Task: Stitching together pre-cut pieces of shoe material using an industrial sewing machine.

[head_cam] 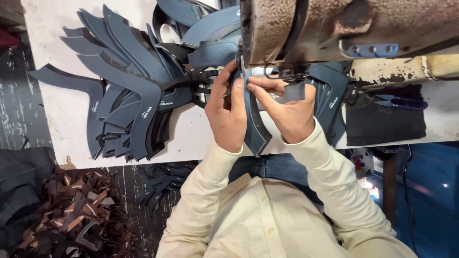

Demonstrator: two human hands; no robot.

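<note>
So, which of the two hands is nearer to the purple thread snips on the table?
The right hand. It holds the blue shoe piece under the sewing machine, with the purple thread snips further out on its side. The left hand is on the far side of the piece.

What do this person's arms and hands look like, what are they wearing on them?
Both arms are covered by long, loose cream-coloured shirt sleeves that end at the wrists. The shirt is buttoned down the front with pale buttons. The left hand and right hand are bare: no gloves, and no rings, watch or bracelets can be seen.
</note>
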